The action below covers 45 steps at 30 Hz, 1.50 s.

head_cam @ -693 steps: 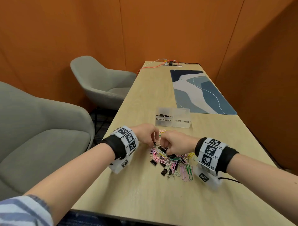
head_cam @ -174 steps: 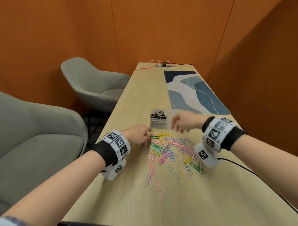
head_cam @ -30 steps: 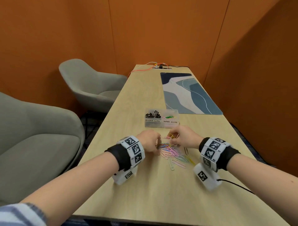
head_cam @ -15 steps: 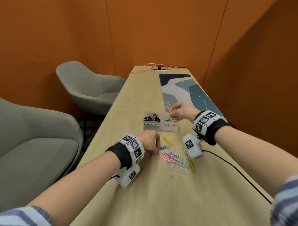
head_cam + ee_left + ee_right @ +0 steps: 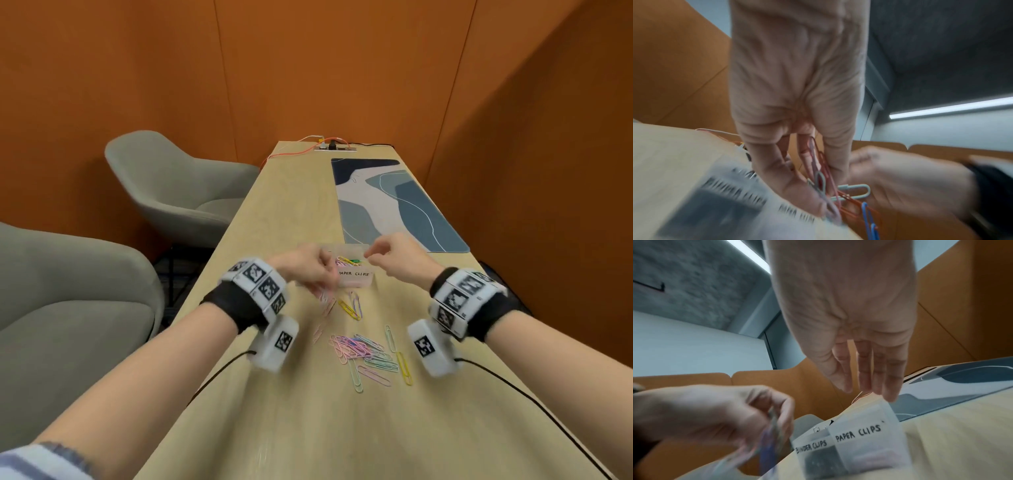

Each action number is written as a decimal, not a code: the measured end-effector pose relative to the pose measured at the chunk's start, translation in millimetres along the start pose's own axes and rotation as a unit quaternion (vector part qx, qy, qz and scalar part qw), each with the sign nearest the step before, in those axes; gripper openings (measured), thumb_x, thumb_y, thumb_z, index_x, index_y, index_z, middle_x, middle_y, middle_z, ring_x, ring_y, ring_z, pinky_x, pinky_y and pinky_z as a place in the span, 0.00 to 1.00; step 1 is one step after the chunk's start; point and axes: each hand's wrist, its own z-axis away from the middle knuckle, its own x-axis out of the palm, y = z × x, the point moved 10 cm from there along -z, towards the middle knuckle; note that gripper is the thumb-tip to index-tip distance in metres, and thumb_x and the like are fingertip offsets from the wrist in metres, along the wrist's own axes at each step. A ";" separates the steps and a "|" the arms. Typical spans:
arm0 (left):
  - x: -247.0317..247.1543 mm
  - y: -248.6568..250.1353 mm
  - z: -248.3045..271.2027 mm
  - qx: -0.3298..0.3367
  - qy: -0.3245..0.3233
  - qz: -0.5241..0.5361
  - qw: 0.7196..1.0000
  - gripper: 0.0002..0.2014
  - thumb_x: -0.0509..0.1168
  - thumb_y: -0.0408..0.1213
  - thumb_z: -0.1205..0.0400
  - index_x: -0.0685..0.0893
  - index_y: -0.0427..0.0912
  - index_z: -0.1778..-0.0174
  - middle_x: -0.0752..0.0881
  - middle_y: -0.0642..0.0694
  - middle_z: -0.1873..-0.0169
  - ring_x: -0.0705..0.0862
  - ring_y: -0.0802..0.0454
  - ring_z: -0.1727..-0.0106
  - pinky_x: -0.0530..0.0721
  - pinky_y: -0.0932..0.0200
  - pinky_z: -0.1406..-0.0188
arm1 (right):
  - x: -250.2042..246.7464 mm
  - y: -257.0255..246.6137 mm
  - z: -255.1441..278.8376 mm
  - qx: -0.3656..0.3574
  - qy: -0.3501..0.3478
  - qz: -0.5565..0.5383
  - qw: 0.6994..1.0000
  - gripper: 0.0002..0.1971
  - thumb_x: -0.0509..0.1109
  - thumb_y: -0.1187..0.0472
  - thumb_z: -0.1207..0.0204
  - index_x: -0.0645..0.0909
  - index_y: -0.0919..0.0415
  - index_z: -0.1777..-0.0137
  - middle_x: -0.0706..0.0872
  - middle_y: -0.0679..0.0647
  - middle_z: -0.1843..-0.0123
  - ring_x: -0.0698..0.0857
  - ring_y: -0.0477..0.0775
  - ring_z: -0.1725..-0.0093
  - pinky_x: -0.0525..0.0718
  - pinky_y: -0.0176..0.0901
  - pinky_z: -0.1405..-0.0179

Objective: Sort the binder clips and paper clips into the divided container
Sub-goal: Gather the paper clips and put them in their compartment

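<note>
The table [image 5: 281,411] is bare and slick, so anything I drop here slides off among the loose paper clips [image 5: 368,353] near my wrists. The container [image 5: 356,279] is small and light; a careless knock from my left hand [image 5: 301,270] could shove it or tip clips into the wrong half, the one marked for binder clips, which that hand is blocking from above. My left hand hovers just at its near edge, thumb and fingertips [image 5: 807,199] pinching a tangled bunch of clips [image 5: 838,194]; a few dangle and could snag or fall short. My right hand [image 5: 397,260] hangs beside the paper-clip side, fingers [image 5: 885,374] loose and, as far as the blur allows, holding nothing.
</note>
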 end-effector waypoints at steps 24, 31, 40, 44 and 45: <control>-29.3 43.8 -62.7 -0.013 0.166 -0.113 0.980 0.14 0.62 0.34 0.18 0.85 0.31 0.41 0.89 0.34 0.48 0.89 0.40 0.49 0.88 0.47 0.42 | 84.8 13.0 129.6 0.025 -0.265 0.178 0.947 0.34 0.74 0.34 0.39 0.72 0.56 0.41 0.68 0.53 0.48 0.70 0.56 0.47 0.77 0.50 0.42; -9.1 21.5 -7.5 -0.002 0.075 -0.185 0.980 0.06 0.64 0.35 0.22 0.86 0.40 0.55 0.85 0.44 0.66 0.83 0.45 0.63 0.87 0.54 0.62 | 107.5 -14.7 112.6 -0.032 -0.244 0.242 0.938 0.27 0.74 0.47 0.33 0.73 0.61 0.40 0.72 0.61 0.40 0.73 0.64 0.40 0.77 0.51 0.44; 46.7 -21.2 22.6 0.001 -0.073 -0.382 0.921 0.33 0.65 0.39 0.20 0.61 0.45 0.18 0.76 0.38 0.28 0.77 0.42 0.29 0.73 0.54 0.30 | 103.1 -32.0 86.4 -0.112 -0.212 0.257 0.936 0.19 0.60 0.72 0.25 0.75 0.61 0.35 0.77 0.62 0.39 0.80 0.66 0.41 0.75 0.47 0.49; 54.0 -17.4 22.3 0.014 -0.078 -0.389 0.918 0.29 0.63 0.36 0.21 0.68 0.51 0.22 0.78 0.41 0.30 0.78 0.42 0.31 0.76 0.55 0.34 | 96.7 -23.4 75.9 -0.103 -0.207 0.206 0.951 0.19 0.61 0.73 0.29 0.77 0.60 0.39 0.78 0.51 0.57 0.77 0.58 0.53 0.69 0.39 0.59; 55.2 -16.1 22.9 0.018 -0.078 -0.388 0.918 0.27 0.62 0.36 0.20 0.70 0.51 0.23 0.78 0.41 0.31 0.78 0.42 0.32 0.76 0.55 0.34 | 92.6 -19.3 72.9 -0.089 -0.202 0.185 0.958 0.18 0.62 0.73 0.30 0.78 0.61 0.40 0.76 0.48 0.63 0.75 0.56 0.56 0.69 0.40 0.65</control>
